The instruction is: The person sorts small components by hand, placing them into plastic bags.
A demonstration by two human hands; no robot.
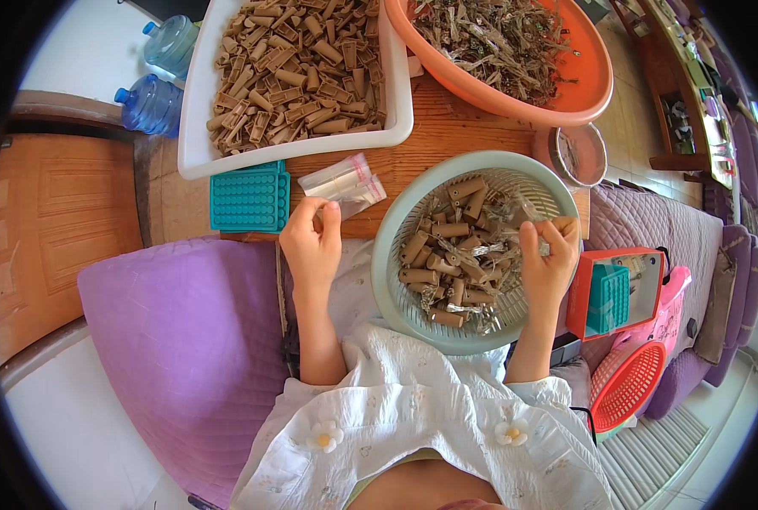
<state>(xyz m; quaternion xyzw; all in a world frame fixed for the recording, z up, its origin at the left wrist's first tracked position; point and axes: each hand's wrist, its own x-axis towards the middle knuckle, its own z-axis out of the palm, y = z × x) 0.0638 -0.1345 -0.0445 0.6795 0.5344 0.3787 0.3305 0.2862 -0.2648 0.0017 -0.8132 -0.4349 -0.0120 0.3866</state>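
Head view showed my left hand [311,246] at the table edge, fingers pinched on a clear bag [345,183] beside a teal tray [249,198]. My right hand [549,259] hovered over the green colander [387,255], fingertips closed on something small I couldn't make out, above the brown tubes [447,255] lying inside.

White tray [193,127] and orange basin [596,81] cut off at top edge. Item pinched in right hand [549,259] too small to identify. Small metal bowl [579,155] partly hidden behind green colander [387,255].
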